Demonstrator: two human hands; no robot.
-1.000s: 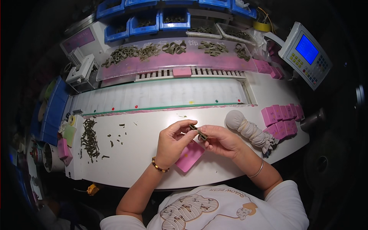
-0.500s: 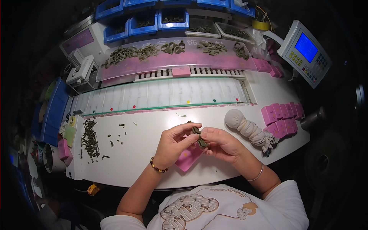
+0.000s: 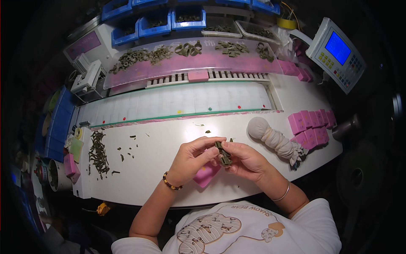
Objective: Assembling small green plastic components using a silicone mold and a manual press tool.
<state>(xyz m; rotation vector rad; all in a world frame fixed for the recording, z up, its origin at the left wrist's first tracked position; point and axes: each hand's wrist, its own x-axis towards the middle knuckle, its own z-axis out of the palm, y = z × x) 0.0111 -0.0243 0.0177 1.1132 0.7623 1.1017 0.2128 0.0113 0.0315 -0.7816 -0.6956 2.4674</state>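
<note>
Both hands meet above the near middle of the white bench. My left hand (image 3: 189, 160) pinches a small dark-green ridged piece (image 3: 224, 155) from its left side. From the right, the fingers and thumb of my right hand (image 3: 246, 161) close on the same piece. Its exact kind is not plain, and the fingers partly cover it. Under the hands lies a pink block (image 3: 206, 176), half hidden. A small dark-green scrap (image 3: 207, 131) rests on the bench just beyond my left fingertips.
A pile of dark-green slivers (image 3: 99, 154) lies at left. Past the hands runs a white belt (image 3: 169, 103) with a green edge. Behind it, a clear sheet (image 3: 203, 62) bears green rings. At right are a cloth bundle (image 3: 272, 142), pink blocks (image 3: 308, 122) and a keypad display (image 3: 338, 53).
The green piece has turned slightly between my fingers, and my hands have shifted a little. The coloured dots on the belt have slid left.
</note>
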